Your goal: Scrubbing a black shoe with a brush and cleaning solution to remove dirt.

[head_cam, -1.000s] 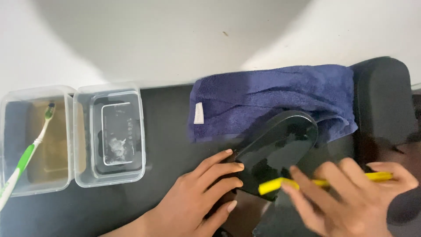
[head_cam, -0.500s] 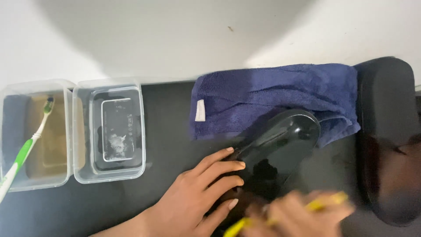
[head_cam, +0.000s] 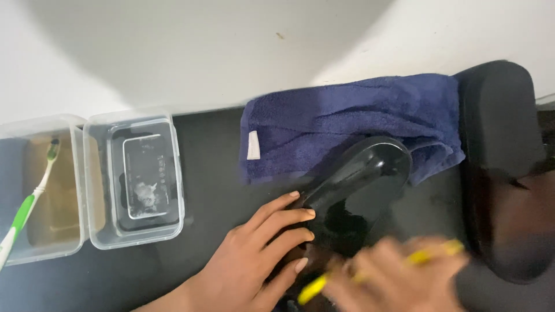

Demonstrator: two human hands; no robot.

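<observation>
**Black slipper under both my hands, yellow brush blurred at the near edge**

Yellow shows first: the yellow brush (head_cam: 370, 267) sits in my right hand (head_cam: 399, 277) at the near edge of the dark surface (head_cam: 214, 167), my fingers folded around its handle. Hand and brush are both smeared with motion, so I cannot tell where the bristles touch. A second ago this hand was further right with the brush held clearly across the slipper's heel end; half a second ago it was already low and blurred, much as it is now.

Just to its left, my left hand (head_cam: 260, 254) lies flat with fingers spread, fingertips pressing the near left rim of the black slipper (head_cam: 358, 185). It grips nothing; it only steadies. Its place against the slipper matches both earlier frames.

The slipper lies tilted, sole up and glossy, running from my hands toward the far right, its far end resting on the blue towel (head_cam: 341, 121). The towel lies along the far edge of the surface, against the white wall. A second black slipper (head_cam: 497, 156) lies at the right edge, beside the towel.

Well away at the left edge stand two clear plastic tubs: one (head_cam: 136, 179) with clear liquid, and one (head_cam: 46, 202) with brownish liquid holding a green-and-white toothbrush (head_cam: 26, 211). Everything sits slightly further left than before, as the view has shifted.
</observation>
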